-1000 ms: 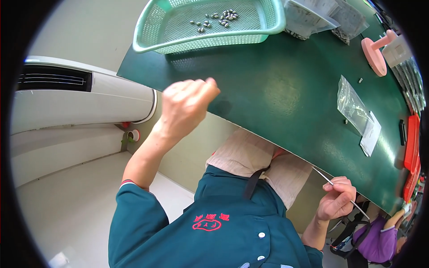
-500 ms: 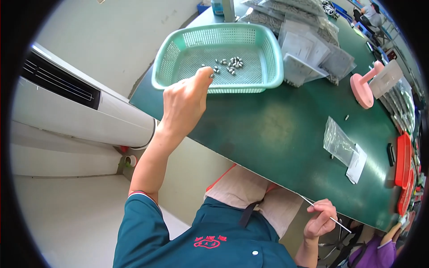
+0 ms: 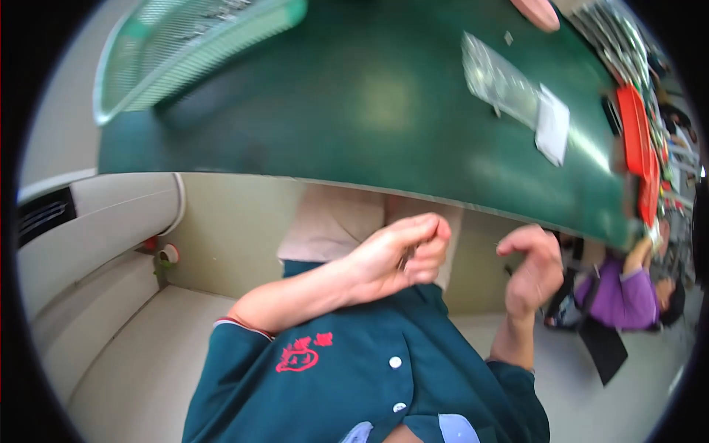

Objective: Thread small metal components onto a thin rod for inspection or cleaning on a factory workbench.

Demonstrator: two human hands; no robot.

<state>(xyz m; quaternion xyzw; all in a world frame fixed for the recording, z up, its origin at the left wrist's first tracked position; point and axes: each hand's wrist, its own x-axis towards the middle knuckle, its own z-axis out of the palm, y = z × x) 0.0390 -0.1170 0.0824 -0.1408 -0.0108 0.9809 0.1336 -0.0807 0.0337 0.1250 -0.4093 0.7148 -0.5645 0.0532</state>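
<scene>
Stationed at the edge of a green table [image 3: 384, 96] in a dark green shirt [image 3: 347, 399], holding the left hand [image 3: 384, 262] above the lap, fingers curled in and thumb against the forefinger, around a small dark thing [image 3: 407, 257] too blurred to identify. Holding the right hand [image 3: 533, 269] near the left but apart from it, just below the table edge, fingers bent; impossible to tell whether grasping anything. Working within sight of a pale green basket [image 3: 214, 49] at upper left with grey metal pieces [image 3: 225, 9] inside, and of a clear plastic bag [image 3: 502, 83] touching a white paper [image 3: 552, 127] toward the right, near a red tray [image 3: 635, 133].
</scene>
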